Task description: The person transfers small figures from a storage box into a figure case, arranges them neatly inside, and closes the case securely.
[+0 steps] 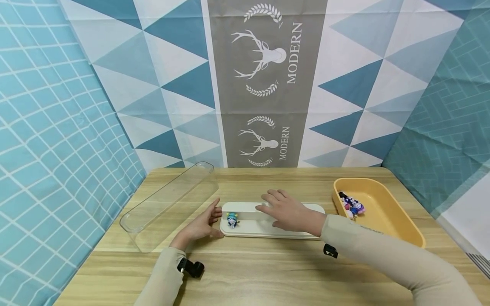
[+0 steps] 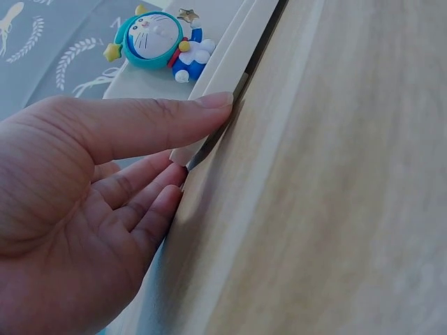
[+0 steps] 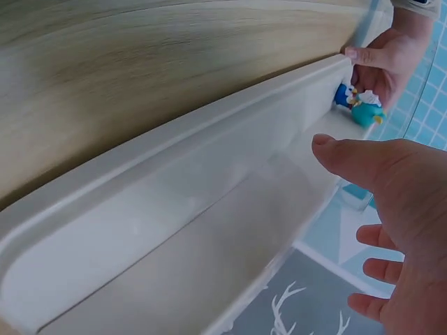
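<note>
A long white stepped base (image 1: 260, 229) lies on the wooden table, with a small teal and blue figurine (image 1: 232, 219) at its left end. My left hand (image 1: 199, 227) holds that end, the thumb (image 2: 209, 105) on the front edge and the other fingers around the end. Over the middle of the base hovers my right hand (image 1: 291, 214), fingers spread and holding nothing. In the right wrist view its thumb (image 3: 349, 157) points across the base toward the figurine (image 3: 365, 110).
A clear, long box (image 1: 168, 208) lies slanted at the left of the table (image 1: 245, 272). At the right stands a yellow tray (image 1: 375, 208) with several small colourful figurines (image 1: 352, 205) in its left part. A patterned cloth hangs behind.
</note>
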